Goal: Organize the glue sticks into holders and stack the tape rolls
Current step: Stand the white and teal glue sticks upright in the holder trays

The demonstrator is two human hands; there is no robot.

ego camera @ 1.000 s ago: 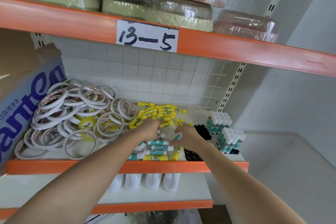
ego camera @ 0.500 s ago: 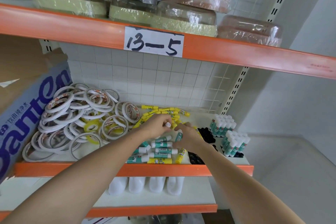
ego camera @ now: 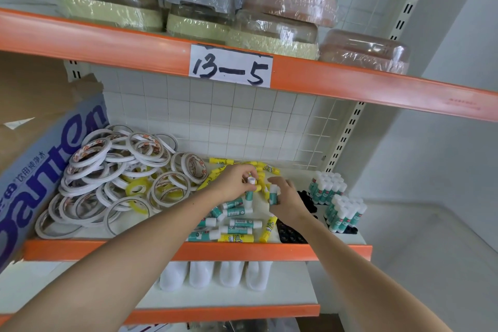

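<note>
We pinch 1 green glue stick (ego camera: 249, 191) per hand (ego camera: 234, 180); light, rigid, slick plastic, so grip mid-barrel, not the cap.

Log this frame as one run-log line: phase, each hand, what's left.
phase: gathering glue sticks | left hand: grips green stick | right hand: grips green stick | holder: empty slots | tape rolls: unstacked
</note>
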